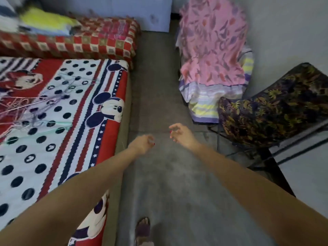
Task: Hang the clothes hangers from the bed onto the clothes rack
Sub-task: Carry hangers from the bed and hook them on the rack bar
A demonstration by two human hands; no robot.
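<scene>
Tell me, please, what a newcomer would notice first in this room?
First the cartoon-mouse bedsheet on the left, with thin pastel hangers piled on it. Then both bare hands, left and right, held empty over the grey floor. At right, pink floral cloth drapes a rack.

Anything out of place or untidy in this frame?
The clothes hangers lie in a tangled heap on the bed, not hung. Both hands, left hand and right hand, hold nothing. Nothing looks spilled or damaged.
</scene>
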